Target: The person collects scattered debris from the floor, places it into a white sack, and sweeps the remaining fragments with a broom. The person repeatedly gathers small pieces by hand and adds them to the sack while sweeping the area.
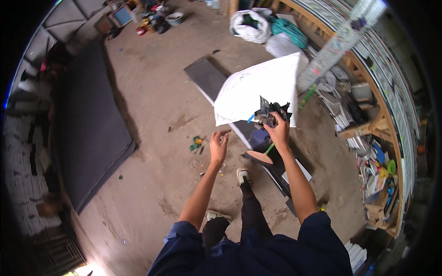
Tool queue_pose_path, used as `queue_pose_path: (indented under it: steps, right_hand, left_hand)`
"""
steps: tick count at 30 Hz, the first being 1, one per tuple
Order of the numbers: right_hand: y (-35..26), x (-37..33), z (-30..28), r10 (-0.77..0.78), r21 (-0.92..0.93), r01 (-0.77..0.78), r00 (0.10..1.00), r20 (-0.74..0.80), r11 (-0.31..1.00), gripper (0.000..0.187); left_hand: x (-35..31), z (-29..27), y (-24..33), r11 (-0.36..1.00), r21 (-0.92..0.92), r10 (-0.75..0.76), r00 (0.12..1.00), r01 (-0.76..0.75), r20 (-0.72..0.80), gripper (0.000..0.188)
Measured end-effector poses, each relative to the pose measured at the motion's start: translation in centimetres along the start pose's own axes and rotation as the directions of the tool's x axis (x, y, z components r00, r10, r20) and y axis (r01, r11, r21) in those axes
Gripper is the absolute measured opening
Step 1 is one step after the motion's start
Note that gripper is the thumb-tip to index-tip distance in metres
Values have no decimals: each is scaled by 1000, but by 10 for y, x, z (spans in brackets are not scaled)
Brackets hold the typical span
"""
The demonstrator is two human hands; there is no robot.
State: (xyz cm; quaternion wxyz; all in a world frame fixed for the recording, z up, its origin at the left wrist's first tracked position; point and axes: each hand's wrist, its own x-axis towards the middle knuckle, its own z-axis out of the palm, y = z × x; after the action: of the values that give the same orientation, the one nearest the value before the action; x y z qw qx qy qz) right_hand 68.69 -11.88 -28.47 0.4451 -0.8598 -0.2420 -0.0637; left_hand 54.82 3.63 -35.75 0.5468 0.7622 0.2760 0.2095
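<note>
My right hand (279,131) is closed around a crumpled bunch of black and grey plastic scraps (272,112), raised in front of a large white sheet-like sack (260,85). A small blue strip (251,118) sticks out on its left side. Left of it, my left hand (219,148) hovers over the floor with nothing in it, fingers apart and slightly bent. Below the right hand is a broom head (259,157), orange-pink with dark bristles and a green handle partly hidden by the arm. A dark blue bundle (260,139) lies beside it on a long dark board (209,76).
Small green and yellow scraps (197,143) litter the concrete floor ahead of my feet. A big dark panel (90,129) lies at left. A post (338,48) and cluttered wooden shelving (384,119) stand at right. Stuffed sacks (251,25) and a bucket (174,19) are farther off.
</note>
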Motion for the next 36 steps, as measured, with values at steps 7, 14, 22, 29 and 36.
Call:
queue_pose_path:
  steps: [7, 14, 22, 29, 36]
  right_hand:
    - [83, 62, -97, 119, -101, -137, 980, -161, 985, 34]
    - [137, 95, -134, 152, -151, -178, 974, -166, 972, 38]
    - [121, 128, -122, 111, -6, -113, 987, -120, 994, 37]
    - [88, 188, -51, -85, 169, 146, 942, -324, 975, 33]
    - [126, 194, 44, 72, 339, -43, 995, -74, 940, 45]
  left_hand:
    - [95, 184, 71, 980, -178, 121, 975, -88, 185, 16]
    - [130, 303, 80, 989, 114, 55, 961, -90, 272, 34]
    - [137, 289, 71, 990, 137, 21, 999, -15, -41, 18]
    - [170, 206, 81, 993, 24, -109, 988, 112, -112, 15]
    - [174, 183, 71, 994, -37, -112, 968, 107, -222, 19]
